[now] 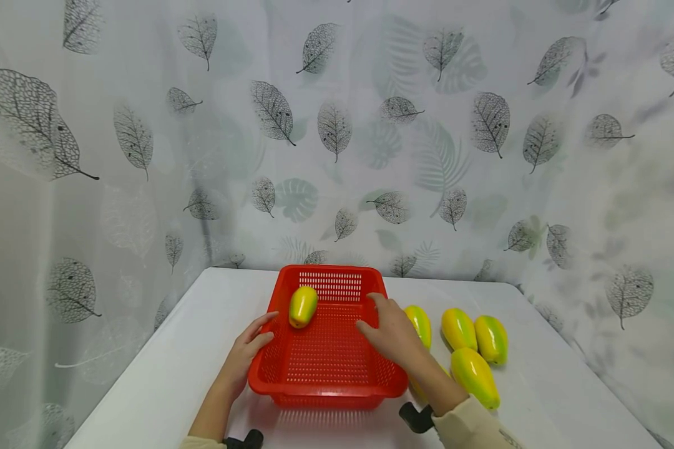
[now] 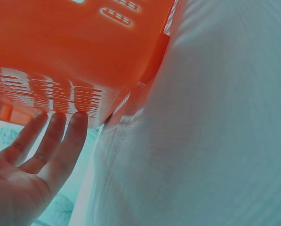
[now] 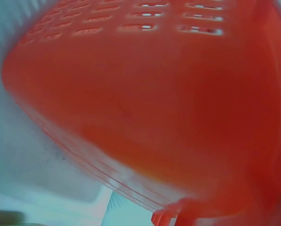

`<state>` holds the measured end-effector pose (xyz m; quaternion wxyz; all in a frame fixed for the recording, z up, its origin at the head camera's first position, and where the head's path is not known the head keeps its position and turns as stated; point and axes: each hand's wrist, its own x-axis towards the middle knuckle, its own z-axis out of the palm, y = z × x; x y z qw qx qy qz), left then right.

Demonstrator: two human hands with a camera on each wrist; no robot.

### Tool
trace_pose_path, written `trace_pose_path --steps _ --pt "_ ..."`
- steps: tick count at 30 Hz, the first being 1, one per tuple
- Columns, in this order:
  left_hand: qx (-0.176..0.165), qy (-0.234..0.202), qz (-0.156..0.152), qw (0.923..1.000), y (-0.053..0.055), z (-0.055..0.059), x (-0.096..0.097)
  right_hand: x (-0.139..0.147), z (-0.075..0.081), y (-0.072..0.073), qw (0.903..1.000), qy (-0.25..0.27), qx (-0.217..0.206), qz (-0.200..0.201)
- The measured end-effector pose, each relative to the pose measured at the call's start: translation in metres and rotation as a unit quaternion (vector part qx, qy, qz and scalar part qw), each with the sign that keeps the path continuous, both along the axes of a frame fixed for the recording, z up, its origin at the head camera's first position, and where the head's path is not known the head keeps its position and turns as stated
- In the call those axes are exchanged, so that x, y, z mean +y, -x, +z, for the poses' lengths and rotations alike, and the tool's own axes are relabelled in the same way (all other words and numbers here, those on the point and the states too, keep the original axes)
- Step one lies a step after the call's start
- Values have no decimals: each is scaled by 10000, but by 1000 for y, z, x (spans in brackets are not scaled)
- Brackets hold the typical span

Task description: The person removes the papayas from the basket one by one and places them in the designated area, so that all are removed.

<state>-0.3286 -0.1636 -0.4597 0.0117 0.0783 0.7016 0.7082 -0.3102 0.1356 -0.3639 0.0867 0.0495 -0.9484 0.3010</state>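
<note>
A red plastic basket (image 1: 331, 392) with slotted walls sits on the white table, holding one glossy yellow-green fruit (image 1: 303, 307), shaped like a mango or papaya. At its left rim is my left hand (image 1: 246, 353); in the left wrist view the extended fingers (image 2: 67, 141) meet the basket's outer wall (image 2: 84, 52). My right hand (image 1: 395, 330) reaches over the right rim with thumb and forefinger spread apart and nothing between them. The basket's wall (image 3: 145, 94) fills most of the right wrist view, where the hand is mostly out of sight.
Several similar fruits lie on the table right of the basket, among them a front fruit (image 1: 475, 377) and a far-right fruit (image 1: 491, 340). My right forearm partly covers one. A leaf-printed curtain (image 1: 359, 156) hangs behind the white table (image 1: 202, 324).
</note>
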Motion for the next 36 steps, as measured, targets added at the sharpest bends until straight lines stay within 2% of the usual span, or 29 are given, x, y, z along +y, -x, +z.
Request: trace_pose_path --steps 14,26,36 --pt "-8 7 6 10000 2 0 2 -3 -2 6 9996 -87 244 66" --pt "-131 26 86 9999 0 -1 0 -14 -3 10 9997 -90 215 94" --pt "-14 34 69 10000 1 -2 0 -26 -2 13 9998 -27 126 171"
